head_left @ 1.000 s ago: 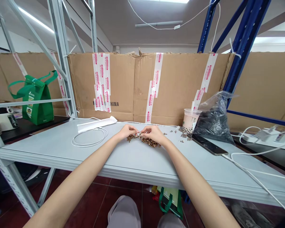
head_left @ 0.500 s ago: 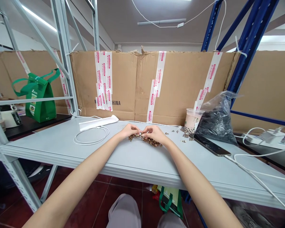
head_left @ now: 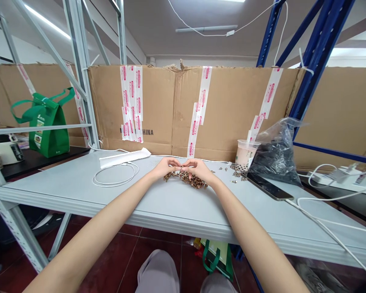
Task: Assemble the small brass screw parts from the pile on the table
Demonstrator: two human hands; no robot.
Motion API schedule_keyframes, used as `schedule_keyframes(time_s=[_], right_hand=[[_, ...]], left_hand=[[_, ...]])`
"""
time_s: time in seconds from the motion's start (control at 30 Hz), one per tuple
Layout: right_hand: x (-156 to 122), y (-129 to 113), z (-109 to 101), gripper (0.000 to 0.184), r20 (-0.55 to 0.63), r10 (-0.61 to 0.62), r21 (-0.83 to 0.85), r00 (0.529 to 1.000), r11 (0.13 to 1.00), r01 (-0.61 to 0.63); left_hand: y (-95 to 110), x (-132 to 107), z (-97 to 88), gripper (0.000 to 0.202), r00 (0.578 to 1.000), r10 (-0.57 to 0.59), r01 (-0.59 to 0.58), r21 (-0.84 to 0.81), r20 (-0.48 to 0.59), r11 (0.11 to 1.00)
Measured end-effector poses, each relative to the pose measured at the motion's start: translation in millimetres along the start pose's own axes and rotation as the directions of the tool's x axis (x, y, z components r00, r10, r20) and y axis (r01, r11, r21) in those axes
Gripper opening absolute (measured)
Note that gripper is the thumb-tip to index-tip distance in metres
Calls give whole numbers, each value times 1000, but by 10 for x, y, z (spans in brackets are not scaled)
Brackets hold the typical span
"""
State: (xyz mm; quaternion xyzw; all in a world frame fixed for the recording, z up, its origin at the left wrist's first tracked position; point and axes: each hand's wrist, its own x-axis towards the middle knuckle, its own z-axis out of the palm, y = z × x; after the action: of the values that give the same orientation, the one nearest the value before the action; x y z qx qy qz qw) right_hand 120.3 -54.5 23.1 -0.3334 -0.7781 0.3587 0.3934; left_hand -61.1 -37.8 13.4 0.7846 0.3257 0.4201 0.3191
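Observation:
A heap of small brown metal parts (head_left: 187, 179) lies on the pale grey table (head_left: 171, 203). My left hand (head_left: 166, 167) and my right hand (head_left: 197, 168) meet just above the heap, fingertips pinched together at the middle. Each hand's fingers are curled and closed on a tiny piece that I cannot make out. A few loose small parts (head_left: 232, 171) lie scattered to the right of the heap.
A drink cup (head_left: 245, 155), a dark plastic bag (head_left: 274, 152) and a phone (head_left: 266, 186) on a white cable sit at right. A coiled white cable (head_left: 114, 176) and white strip (head_left: 125, 158) lie at left. A cardboard wall (head_left: 183, 110) backs the table; a green bag (head_left: 47, 126) stands far left.
Both hands have lifted slightly off the heap, and their fingertips have come together above it. The camera shifted a little.

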Motion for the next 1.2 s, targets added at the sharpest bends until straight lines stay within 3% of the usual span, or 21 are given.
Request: schedule_keyframes(time_s=[0.27,0.53,0.8,0.97,1.2], right_hand=[[4,-28,29,30,-100,-46,-55,994,998,41],[12,-6,28,25,-151,-93,-155,984,985,69],[49,75,21,22,-147,-59,-132,987,990,39],[58,150,22,20,-145,-70,-170,987,985,45],[42,177,7,24,-83,-39,-192,996,981,22]], left_hand=[[32,15,1,26,994,26,-25,3,-102,1000],[54,3,-50,26,992,34,-31,26,-122,999],[88,11,4,18,977,125,-81,238,-175,968],[117,-23,17,12,963,226,-122,507,-149,853],[85,-32,49,15,958,273,-158,624,-93,766]])
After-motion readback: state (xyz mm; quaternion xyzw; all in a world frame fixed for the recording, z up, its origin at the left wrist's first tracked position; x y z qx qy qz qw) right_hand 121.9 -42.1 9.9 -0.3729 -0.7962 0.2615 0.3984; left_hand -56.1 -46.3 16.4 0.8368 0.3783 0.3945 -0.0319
